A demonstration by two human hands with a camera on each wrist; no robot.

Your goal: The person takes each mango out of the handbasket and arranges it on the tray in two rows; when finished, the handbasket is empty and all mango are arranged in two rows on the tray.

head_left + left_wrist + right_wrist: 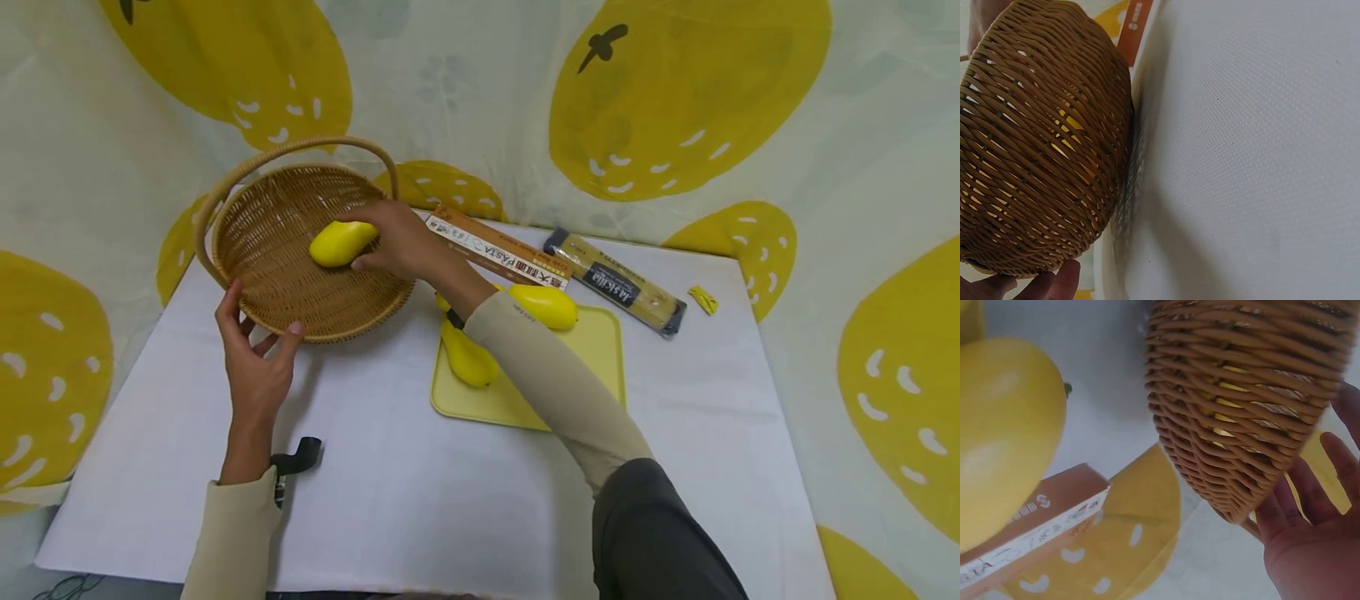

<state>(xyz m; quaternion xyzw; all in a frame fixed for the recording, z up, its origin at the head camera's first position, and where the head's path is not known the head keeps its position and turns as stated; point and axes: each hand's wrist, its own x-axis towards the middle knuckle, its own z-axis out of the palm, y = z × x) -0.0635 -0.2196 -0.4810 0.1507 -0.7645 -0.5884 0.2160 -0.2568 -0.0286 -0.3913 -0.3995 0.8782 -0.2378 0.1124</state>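
Observation:
A wicker basket point(300, 292) with an arched handle is tilted toward me at the left of the table. My left hand point(258, 367) grips its lower left rim, thumb and fingers spread along the edge. In the left wrist view, fingertips point(1063, 281) show under the woven side point(1041, 144). Reaching over the rim, my right hand point(397, 242) holds a yellow mango point(341, 243) inside the basket, thumb below and fingers above. The right wrist view has this hand point(1316, 519) beside the basket wall point(1241, 406), with yellow showing through the weave.
A pale yellow tray point(592, 367) bears more yellow fruit point(543, 306), partly under my right forearm. Behind it lie a pasta box point(498, 250) and a pack of spaghetti point(615, 283). A small yellow packet point(703, 300) is at the right. Patterned cloth point(480, 100) hangs behind the table.

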